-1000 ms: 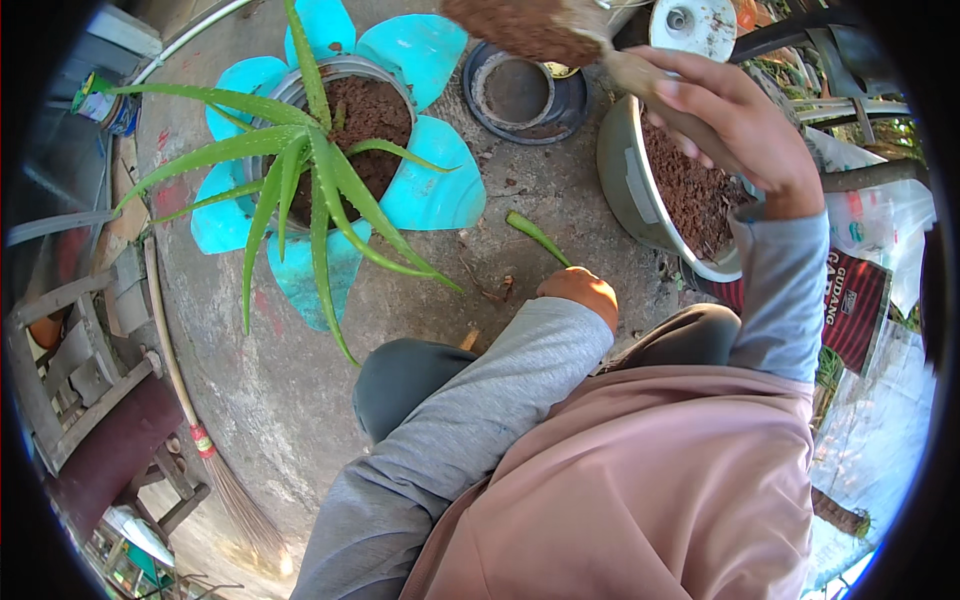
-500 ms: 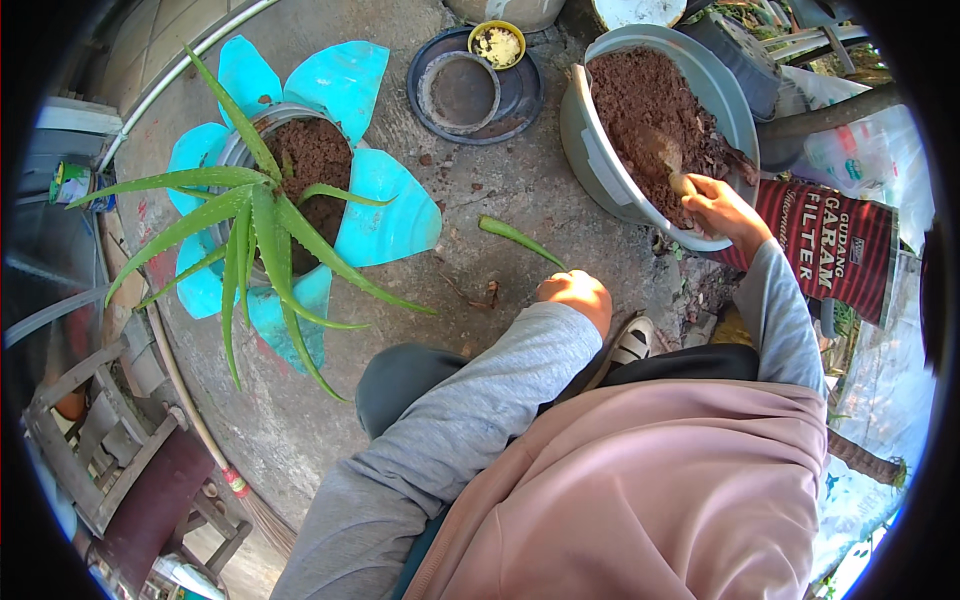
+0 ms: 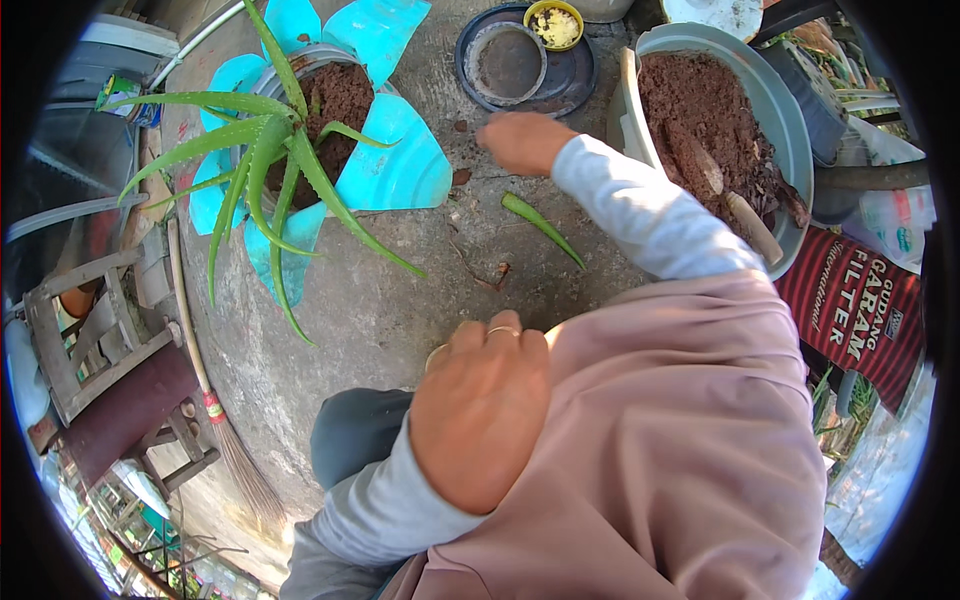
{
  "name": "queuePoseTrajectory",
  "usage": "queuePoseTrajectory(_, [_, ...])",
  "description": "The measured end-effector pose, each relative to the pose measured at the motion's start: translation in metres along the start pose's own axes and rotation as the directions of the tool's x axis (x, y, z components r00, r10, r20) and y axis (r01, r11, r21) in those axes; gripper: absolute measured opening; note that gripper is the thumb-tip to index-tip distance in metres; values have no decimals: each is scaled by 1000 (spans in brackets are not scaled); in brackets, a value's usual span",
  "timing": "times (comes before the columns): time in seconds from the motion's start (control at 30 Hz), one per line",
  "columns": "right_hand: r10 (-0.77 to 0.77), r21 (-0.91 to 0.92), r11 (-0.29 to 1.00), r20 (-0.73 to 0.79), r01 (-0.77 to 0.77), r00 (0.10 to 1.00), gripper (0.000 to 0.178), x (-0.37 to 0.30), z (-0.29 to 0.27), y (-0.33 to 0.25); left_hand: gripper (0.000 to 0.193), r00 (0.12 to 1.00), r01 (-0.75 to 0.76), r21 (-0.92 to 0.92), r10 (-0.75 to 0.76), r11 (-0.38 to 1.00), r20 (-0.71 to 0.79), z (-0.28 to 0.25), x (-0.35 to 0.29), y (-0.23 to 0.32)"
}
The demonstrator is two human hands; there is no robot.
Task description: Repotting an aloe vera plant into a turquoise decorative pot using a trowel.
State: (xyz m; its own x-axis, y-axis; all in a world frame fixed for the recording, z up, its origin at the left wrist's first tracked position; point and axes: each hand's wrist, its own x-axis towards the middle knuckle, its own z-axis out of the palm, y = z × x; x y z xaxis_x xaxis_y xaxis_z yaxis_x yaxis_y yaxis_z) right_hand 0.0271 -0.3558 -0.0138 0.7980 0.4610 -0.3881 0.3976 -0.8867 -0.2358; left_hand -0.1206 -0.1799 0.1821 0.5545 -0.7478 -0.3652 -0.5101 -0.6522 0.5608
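My right hand reaches left over the concrete, between the black saucer and a cut aloe leaf; its fingers bend down, mostly hidden. In front of my lap is my left hand, back up, a ring on a finger, its fingertips out of sight. To the left, a spiky aloe vera plant leans over a pot of brown soil ringed by turquoise petal-shaped flaps. A soil-caked hand trowel with a pale handle lies in the grey bucket of soil at the right.
A black saucer carries a round grey dish and a yellow bowl with pale crumbs. A broom and a wooden chair stand at the left. Beside the bucket is a dark red striped sack.
My right hand has let go of the trowel in the bucket and moved left over the ground. My left hand has drawn back toward my body. The view has shifted.
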Motion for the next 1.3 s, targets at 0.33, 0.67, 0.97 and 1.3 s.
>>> queuePoseTrajectory(0.33, [12,175,984,-280,39,960,22,49,111,-30,36,984,160,124,-148,979,-97,-1,-6,13])
queuePoseTrajectory(0.67, [665,662,607,-726,440,174,25,34,18,-50,40,981,118,83,-104,990,-161,-2,-17,3])
queuePoseTrajectory(0.97, [335,423,906,-721,2,606,20,69,-25,0,40,982,113,46,-104,993,-160,-5,-23,3])
queuePoseTrajectory(1.3, [377,340,902,-321,-265,869,25,106,98,1,38,970,107,129,-75,986,-229,6,-32,-3])
